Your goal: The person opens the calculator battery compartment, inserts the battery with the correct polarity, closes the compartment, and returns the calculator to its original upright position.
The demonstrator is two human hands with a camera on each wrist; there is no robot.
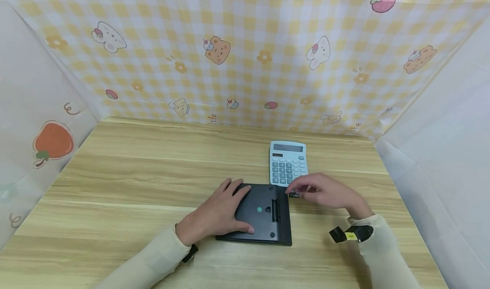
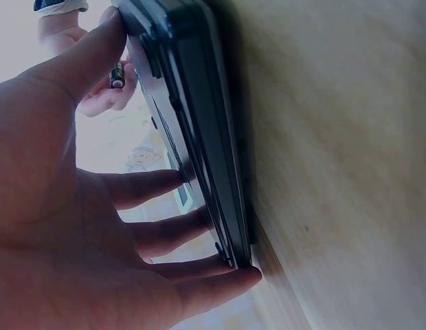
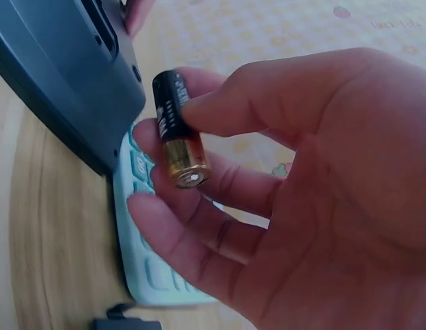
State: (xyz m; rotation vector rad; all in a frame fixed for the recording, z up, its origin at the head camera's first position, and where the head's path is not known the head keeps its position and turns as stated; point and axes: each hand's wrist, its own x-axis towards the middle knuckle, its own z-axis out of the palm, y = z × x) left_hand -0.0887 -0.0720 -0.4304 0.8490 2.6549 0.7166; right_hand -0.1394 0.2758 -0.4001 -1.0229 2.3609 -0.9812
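Observation:
A flat black device (image 1: 258, 221) lies on the table with its underside up, showing a narrow slot and small round feet. My left hand (image 1: 218, 212) rests across its left part, thumb near the front edge and fingers spread toward the far edge. In the left wrist view, the fingertips touch the device's edge (image 2: 206, 137). My right hand (image 1: 321, 191) is just right of the device's far corner, pinching a black and gold battery (image 3: 178, 130) between thumb and fingers. The battery's gold end, with its metal tip, points away from the fingertips in the right wrist view.
A light blue calculator (image 1: 288, 163) lies face up behind the device, right by its far edge. The wood-grain table (image 1: 153, 165) meets a yellow checked cloth (image 1: 245, 67) at the back, with white sheets (image 1: 440, 123) at the sides.

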